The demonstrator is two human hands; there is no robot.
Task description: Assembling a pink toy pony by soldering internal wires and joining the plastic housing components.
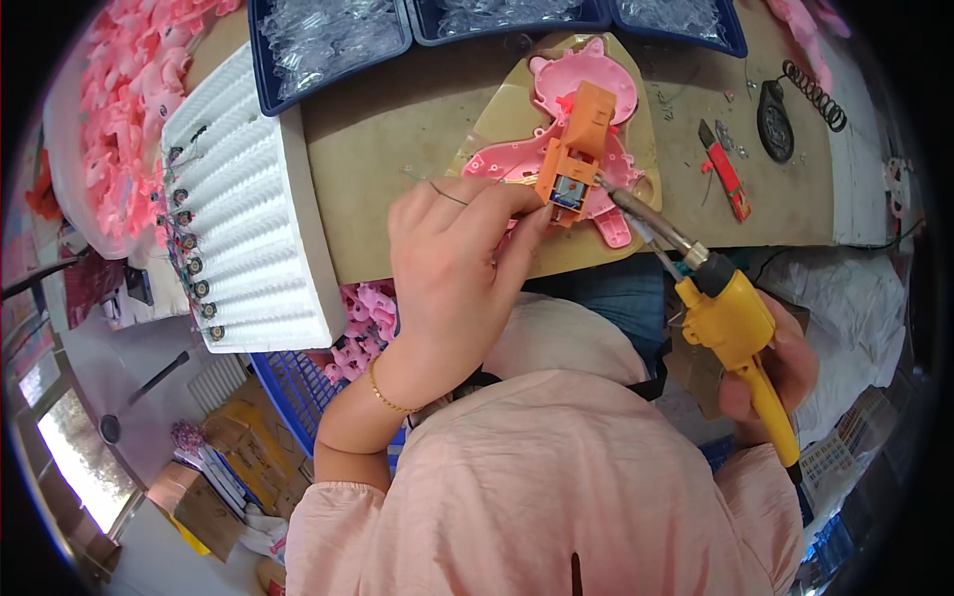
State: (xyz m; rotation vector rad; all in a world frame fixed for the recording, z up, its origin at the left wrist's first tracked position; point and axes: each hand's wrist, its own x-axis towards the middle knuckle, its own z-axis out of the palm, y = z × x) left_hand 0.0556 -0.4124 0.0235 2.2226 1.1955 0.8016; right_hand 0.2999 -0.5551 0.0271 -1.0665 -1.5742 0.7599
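Evidently, the left hand point(447, 253) pinched the case point(593, 111) over the shell point(596, 70) on the tabletop point(378, 149); the right hand point(793, 360) gripped the iron point(733, 320), its tip point(604, 185), at the case's right, probably needing brief contact.

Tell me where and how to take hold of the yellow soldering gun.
Grip the soldering gun by its yellow handle, probably best from the lower right, where the right hand holds it: its bare metal barrel points away, up and left, toward the orange housing.
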